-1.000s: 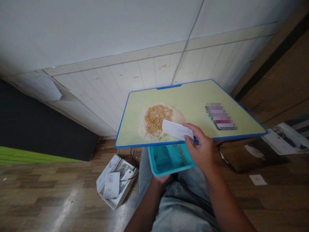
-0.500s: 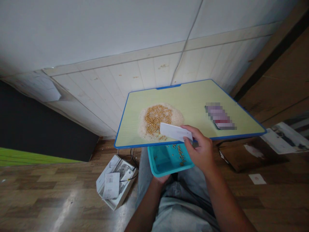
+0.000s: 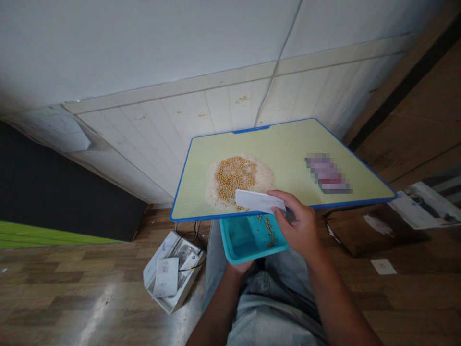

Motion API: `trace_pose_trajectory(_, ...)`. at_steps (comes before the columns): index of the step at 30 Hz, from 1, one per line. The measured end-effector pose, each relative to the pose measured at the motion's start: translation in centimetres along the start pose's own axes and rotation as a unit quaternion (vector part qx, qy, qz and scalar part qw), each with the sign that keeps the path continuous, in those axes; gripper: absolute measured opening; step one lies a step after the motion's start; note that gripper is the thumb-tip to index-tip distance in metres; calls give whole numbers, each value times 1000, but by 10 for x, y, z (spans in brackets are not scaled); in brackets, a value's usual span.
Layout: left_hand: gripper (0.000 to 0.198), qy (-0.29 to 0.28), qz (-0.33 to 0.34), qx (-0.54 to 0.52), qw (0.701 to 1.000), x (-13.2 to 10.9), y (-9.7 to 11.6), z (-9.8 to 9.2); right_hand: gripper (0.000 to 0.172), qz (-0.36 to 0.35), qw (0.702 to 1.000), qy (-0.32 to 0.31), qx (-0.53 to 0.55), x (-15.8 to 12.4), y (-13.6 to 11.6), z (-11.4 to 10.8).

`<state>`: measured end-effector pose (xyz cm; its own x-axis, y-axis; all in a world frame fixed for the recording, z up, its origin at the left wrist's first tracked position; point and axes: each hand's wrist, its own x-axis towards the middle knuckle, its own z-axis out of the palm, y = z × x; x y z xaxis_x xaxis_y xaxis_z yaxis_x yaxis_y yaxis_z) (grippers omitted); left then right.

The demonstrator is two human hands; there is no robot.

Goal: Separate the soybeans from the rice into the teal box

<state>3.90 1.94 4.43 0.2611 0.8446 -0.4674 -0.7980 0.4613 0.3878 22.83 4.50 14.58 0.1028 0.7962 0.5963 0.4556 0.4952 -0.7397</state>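
My right hand [image 3: 297,218] pinches a flat white card [image 3: 257,201] by its right end, just above the front edge of the table. The card's left end is over the near side of a heap of soybeans [image 3: 236,175], which lies on a spread of white rice [image 3: 265,177]. Below the edge, my left hand [image 3: 240,266] supports a turquoise plastic tray [image 3: 239,259] from underneath; its fingers are mostly hidden. Some soybeans [image 3: 269,230] lie inside the tray, mainly toward its right side.
The pale green folding table [image 3: 288,139] has a blue rim. A phone [image 3: 328,174], blurred out, lies on its right half. On the floor at left stands a white box [image 3: 176,278] with cables and papers. A cardboard box [image 3: 374,230] is under the right side.
The white card has moved slightly left and toward me, its left end dropping closer to the table edge. My left hand and the tray have hardly moved.
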Motion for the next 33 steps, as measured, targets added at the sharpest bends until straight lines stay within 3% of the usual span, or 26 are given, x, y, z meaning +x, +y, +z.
trace_pose_trajectory(10,53,15,-5,-11,1000,5,-1,-6,37,4,1000,14,6,-3,5,0)
trace_pose_trajectory(23,45,-23,13,6,1000,15,-4,-22,34,13,1000,18,12,-6,8,-3)
trace_pose_trajectory(33,55,30,10,-16,999,12,-3,-19,28,18,1000,21,13,-6,7,-7)
